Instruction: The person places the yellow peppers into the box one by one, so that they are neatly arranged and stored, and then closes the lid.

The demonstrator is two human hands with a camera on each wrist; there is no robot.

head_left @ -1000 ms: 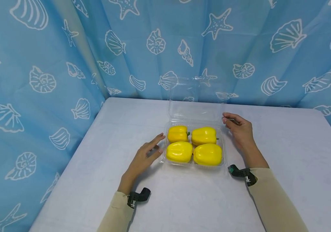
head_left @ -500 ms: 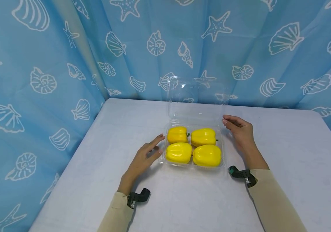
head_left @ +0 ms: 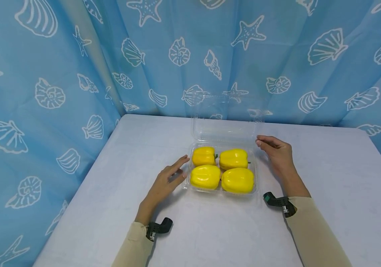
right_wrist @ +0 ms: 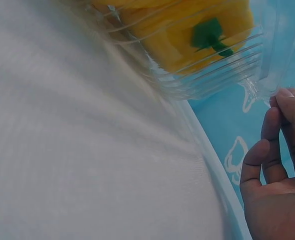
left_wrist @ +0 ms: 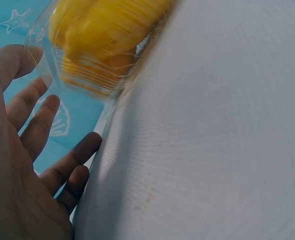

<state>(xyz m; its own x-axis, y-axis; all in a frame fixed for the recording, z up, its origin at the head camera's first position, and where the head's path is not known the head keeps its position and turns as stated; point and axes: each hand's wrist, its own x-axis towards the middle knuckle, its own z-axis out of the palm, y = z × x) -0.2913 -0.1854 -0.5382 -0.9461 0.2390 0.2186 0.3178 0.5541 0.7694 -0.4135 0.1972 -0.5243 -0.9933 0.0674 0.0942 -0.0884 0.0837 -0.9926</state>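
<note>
A clear plastic clamshell container (head_left: pixel 223 191) sits on the table with its lid (head_left: pixel 225 129) raised at the back. Several shiny yellow bell peppers (head_left: pixel 237 180) with green stems fill its base in two rows. My left hand (head_left: pixel 167 181) is at the container's left side, fingers spread and extended; in the left wrist view, the thumb (left_wrist: pixel 30 57) and index fingertip meet the clear rim. On the other side, my right hand (head_left: pixel 278 154) pinches the container's edge near the hinge between thumb and index finger. The right wrist view shows this pinch, the other fingers loosely bent.
A white cloth covers the table (head_left: pixel 217 230). Blue curtains (head_left: pixel 190 52) printed with white shells and starfish hang along the back and left edges. A black wrist camera (head_left: pixel 159 228) is strapped to the left wrist, another (head_left: pixel 278 202) to the right.
The head view has shifted slightly, so the scene sits a little lower. My right fingertips have come very slightly nearer me. Left hand and peppers stay in place.
</note>
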